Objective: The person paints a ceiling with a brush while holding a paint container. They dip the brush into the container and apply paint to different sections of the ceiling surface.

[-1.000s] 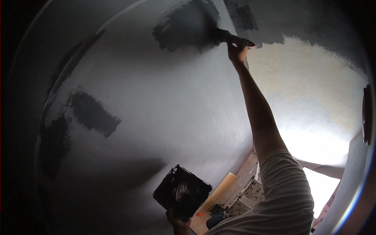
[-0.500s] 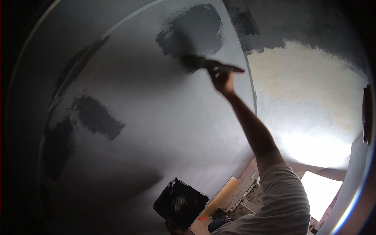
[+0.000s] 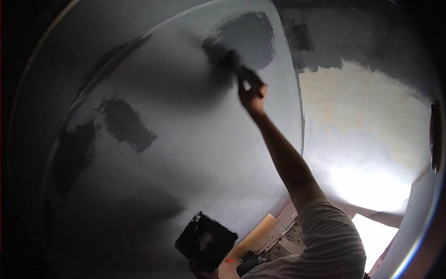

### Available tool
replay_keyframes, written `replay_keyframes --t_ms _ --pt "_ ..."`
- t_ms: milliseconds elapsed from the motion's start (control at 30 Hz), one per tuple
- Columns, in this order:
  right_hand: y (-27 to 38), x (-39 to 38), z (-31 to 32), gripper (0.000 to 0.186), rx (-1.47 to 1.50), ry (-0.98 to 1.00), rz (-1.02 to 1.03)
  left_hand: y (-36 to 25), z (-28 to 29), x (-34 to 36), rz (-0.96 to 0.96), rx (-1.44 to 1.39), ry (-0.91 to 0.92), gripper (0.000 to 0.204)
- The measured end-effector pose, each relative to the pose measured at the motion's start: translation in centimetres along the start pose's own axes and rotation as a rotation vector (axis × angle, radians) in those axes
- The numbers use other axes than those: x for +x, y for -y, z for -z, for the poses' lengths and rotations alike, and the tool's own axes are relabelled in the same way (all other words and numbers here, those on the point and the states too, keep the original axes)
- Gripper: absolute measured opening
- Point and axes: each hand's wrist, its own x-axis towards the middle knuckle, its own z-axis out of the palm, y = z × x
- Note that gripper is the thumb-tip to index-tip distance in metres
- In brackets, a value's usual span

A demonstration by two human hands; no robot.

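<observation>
My right hand (image 3: 253,92) is raised and closed round the handle of a wide, dark paintbrush (image 3: 229,59). The bristle end, blurred by motion, lies at the lower left edge of a dark grey painted patch (image 3: 254,39) on the light grey wall (image 3: 209,153). Whether the bristles touch the wall is hard to tell. Low in the picture, my left hand (image 3: 202,272) grips the near side of a square black paint container (image 3: 186,231). Its inside is dark, with a paler smear in the middle. Most of that hand is hidden by shadow and the container.
More dark patches (image 3: 126,122) mark the wall at left. Past the corner on the right, another wall has a cream area (image 3: 357,100) under dark grey paint. A bright white panel (image 3: 378,237) glows at lower right. A tan strip (image 3: 253,235) lies along the wall's foot.
My right hand has swung left, and the brush has turned from nearly sideways to pointing up and left. The view has shifted slightly; my left hand keeps hold of the container.
</observation>
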Motion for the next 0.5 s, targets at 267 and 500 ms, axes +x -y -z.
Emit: replay_keyframes --t_ms 267,500 --pt "5.1 0.9 -0.7 0.032 0.312 0.103 0.147 -1.5 -7.5 -2.5 -0.123 0.383 -0.003 0.063" --pt "-10.9 10.9 -1.2 0.015 -0.080 -0.222 -0.034 1.4 -11.7 -2.5 -0.158 0.282 -0.086 0.064"
